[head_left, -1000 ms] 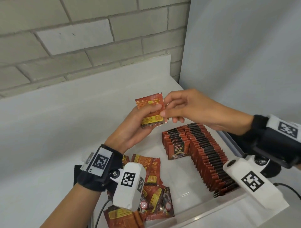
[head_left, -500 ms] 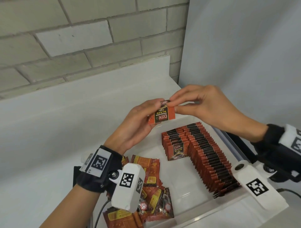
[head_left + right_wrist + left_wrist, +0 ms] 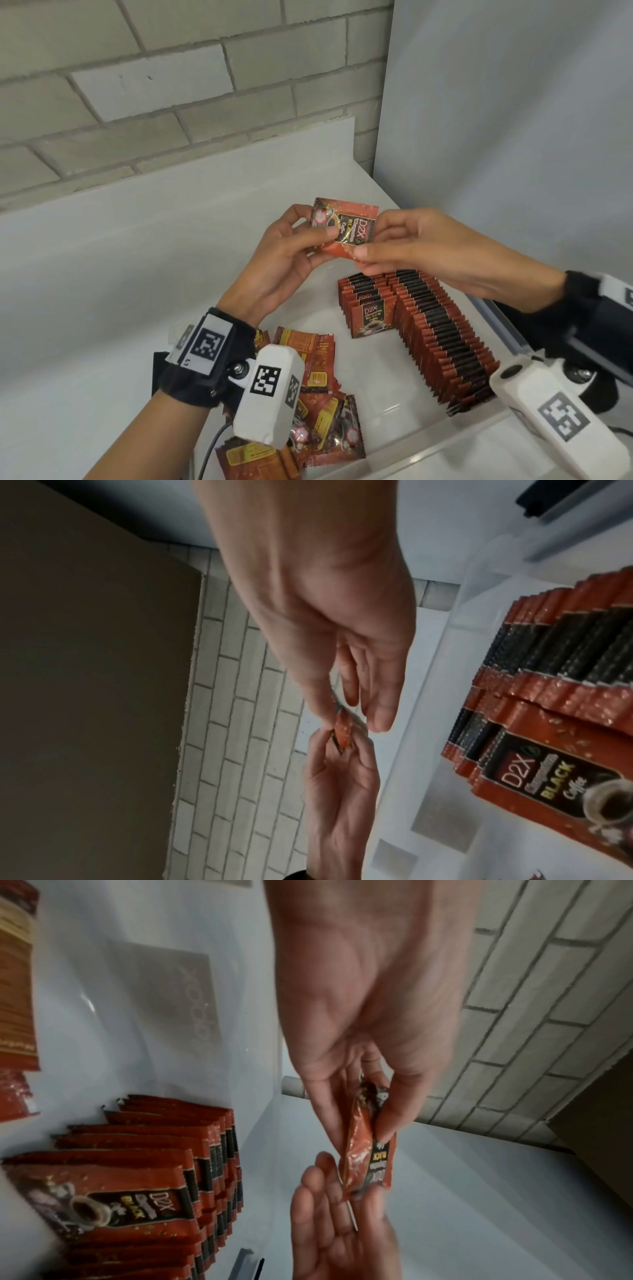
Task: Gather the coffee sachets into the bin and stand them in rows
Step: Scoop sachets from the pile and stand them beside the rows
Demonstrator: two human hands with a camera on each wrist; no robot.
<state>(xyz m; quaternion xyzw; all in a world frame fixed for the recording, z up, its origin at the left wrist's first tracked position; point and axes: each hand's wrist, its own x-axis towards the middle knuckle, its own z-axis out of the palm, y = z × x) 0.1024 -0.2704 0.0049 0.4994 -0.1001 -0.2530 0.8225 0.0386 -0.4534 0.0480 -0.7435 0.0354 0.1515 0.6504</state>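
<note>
Both hands hold one red coffee sachet [image 3: 346,228] in the air above the back of the clear bin [image 3: 411,459], its printed face towards me. My left hand [image 3: 318,226] pinches its left side, thumb on the front. My right hand [image 3: 371,240] pinches its right edge. In the left wrist view the sachet [image 3: 366,1150] shows edge-on between the left thumb and fingers. In the right wrist view only a sliver of the sachet [image 3: 342,731] is visible. Inside the bin stand a long row [image 3: 442,335] and a short row [image 3: 370,305] of sachets.
A loose pile of sachets [image 3: 318,377] lies flat at the bin's near left, partly hidden by my left wrist camera. Bare bin floor [image 3: 383,387] shows between pile and rows. A white ledge and a brick wall [image 3: 171,102] are behind, a grey panel on the right.
The sachet has been turned over between both hands, from its yellow-label back to its printed front, and now sits slightly higher. Both hands kept hold.
</note>
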